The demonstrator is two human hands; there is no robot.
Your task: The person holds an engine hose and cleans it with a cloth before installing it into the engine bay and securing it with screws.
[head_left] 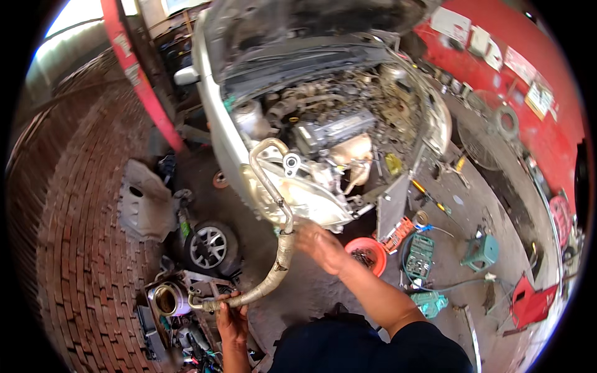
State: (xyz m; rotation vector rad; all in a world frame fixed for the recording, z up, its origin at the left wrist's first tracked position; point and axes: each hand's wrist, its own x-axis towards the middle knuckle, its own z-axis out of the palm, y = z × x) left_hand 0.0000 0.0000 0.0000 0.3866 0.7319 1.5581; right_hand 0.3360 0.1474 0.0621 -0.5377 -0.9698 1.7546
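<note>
A bent metal air-conditioning pipe (266, 176) with a wrapped hose section (281, 260) stands up in front of the car. Its upper end carries a round metal fitting (291, 163). My left hand (232, 323) grips the hose near its lower end, fingers wrapped round it. My right hand (320, 247) is beside the joint of pipe and hose, smeared by motion; whether its fingers touch the pipe is unclear. Behind the pipe lies the open engine bay, with the engine (336, 129) exposed and a pale headlight (298, 199) at the front corner.
A wheel (210, 247) lies on the floor to the left, near a bin of tools and a tin can (166, 299). To the right are a red basin (367, 253), a green socket set (421, 256), a green stool (481, 252) and a red folding chair (533, 303).
</note>
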